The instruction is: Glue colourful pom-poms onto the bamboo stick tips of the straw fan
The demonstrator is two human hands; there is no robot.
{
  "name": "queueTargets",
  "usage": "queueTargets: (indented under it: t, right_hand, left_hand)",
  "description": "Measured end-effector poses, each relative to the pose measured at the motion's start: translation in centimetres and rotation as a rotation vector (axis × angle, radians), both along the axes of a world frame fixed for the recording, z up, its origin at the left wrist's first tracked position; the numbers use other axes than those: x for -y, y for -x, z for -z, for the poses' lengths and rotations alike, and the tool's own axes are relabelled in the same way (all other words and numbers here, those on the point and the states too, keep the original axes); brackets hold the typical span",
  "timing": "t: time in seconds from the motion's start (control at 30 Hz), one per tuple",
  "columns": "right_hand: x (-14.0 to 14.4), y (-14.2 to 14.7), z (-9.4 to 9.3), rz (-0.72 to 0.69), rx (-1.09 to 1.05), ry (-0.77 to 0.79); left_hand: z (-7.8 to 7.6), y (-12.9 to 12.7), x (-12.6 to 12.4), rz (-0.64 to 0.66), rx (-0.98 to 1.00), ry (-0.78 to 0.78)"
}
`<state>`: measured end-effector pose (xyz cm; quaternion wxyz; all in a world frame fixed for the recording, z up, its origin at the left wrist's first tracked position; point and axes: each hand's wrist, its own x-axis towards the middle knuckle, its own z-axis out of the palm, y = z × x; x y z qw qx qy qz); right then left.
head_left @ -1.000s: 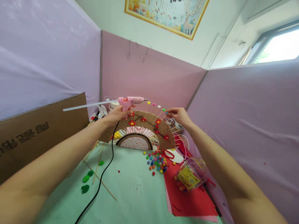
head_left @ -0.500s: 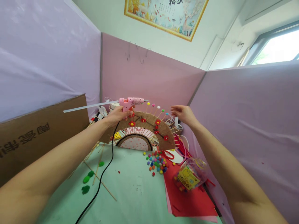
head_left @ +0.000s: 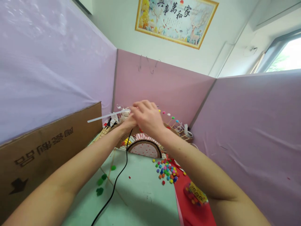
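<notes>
In the head view my left hand (head_left: 129, 123) grips a pink glue gun, mostly hidden behind my right hand (head_left: 150, 118). A long translucent glue stick (head_left: 105, 116) juts out leftward from its rear. The fingers of my right hand curl over the top of the gun, their tips partly out of sight. Below both hands stands a semicircular fan-shaped craft piece (head_left: 144, 150) with a dotted pink centre and a brown outer band, partly covered. Small coloured pom-poms (head_left: 173, 118) tip thin sticks along its upper right edge.
Loose pom-poms (head_left: 166, 171) lie on the green tabletop (head_left: 141, 194). A pom-pom jar (head_left: 196, 194) lies on red sheets (head_left: 183, 210), beside my right forearm. A black cord (head_left: 115, 185) crosses the table. Green pieces (head_left: 100, 191) and a cardboard panel (head_left: 58, 150) are at left.
My right hand has moved left from beside the fan's right edge onto the glue gun, covering most of it. The left hand keeps its hold. The view has shifted.
</notes>
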<state>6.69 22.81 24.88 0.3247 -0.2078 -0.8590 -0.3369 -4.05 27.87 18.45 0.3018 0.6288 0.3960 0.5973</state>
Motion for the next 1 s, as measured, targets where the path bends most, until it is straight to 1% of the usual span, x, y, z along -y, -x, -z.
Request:
queueTargets:
  t: [0.03, 0.07, 0.1, 0.17, 0.2, 0.23, 0.27, 0.33, 0.4, 0.5, 0.63, 0.7, 0.77, 0.87, 0.93, 1.0]
  right_hand:
    - [0.0, 1.5, 0.6, -0.008, 0.031, -0.053]
    - [-0.1, 2.9, 1.1, -0.014, 0.060, -0.087]
    - [-0.2, 4.2, 1.6, -0.007, 0.075, -0.095]
    - [-0.5, 6.2, 2.3, 0.012, 0.099, -0.069]
    - [-0.6, 6.9, 2.5, 0.024, 0.111, -0.043]
    - [-0.8, 7.3, 2.6, 0.035, 0.119, -0.017]
    - [-0.9, 7.6, 2.6, 0.047, 0.121, 0.004]
    - [-1.2, 7.9, 2.6, 0.074, 0.100, 0.024]
    - [-1.4, 7.9, 2.7, 0.101, 0.057, 0.026]
    - [-1.7, 8.1, 3.0, 0.100, 0.000, 0.016]
    - [-2.0, 8.4, 3.1, 0.072, -0.085, 0.011]
    - [-2.1, 8.2, 2.9, 0.074, -0.111, 0.043]
    - [-2.3, 8.0, 2.7, 0.070, -0.127, 0.076]
    - [-2.5, 7.7, 2.5, 0.047, -0.155, 0.096]
    - [-2.5, 7.8, 2.5, 0.038, -0.178, 0.115]
    - [-2.1, 7.7, 2.5, 0.015, -0.185, 0.148]
  left_hand:
    - [-0.1, -0.7, 0.3, -0.111, 0.017, -0.028]
    - [-0.2, -1.2, 0.6, -0.397, 0.068, -0.095]
    - [-0.3, -1.7, 1.0, -0.653, 0.088, -0.157]
    - [-0.7, -2.0, 1.7, -1.038, 0.077, -0.234]
    - [-1.0, -1.9, 2.1, -1.159, 0.056, -0.245]
    - [-1.3, -1.8, 2.4, -1.234, 0.034, -0.243]
    - [-1.6, -1.7, 2.7, -1.267, 0.012, -0.235]
    - [-2.3, -1.5, 3.2, -1.231, -0.030, -0.221]
    - [-2.6, -1.5, 3.6, -1.139, -0.059, -0.225]
    - [-2.8, -1.6, 3.9, -0.986, -0.074, -0.245]
    - [-3.0, -1.7, 4.0, -0.712, -0.076, -0.257]
    - [-3.3, -1.8, 4.0, -0.629, -0.086, -0.255]
    - [-3.7, -2.0, 3.9, -0.637, -0.096, -0.255]
    - [-4.0, -2.5, 3.9, -0.714, -0.104, -0.259]
    - [-3.9, -2.7, 3.9, -0.752, -0.118, -0.259]
    - [-3.3, -2.7, 4.1, -0.773, -0.143, -0.256]
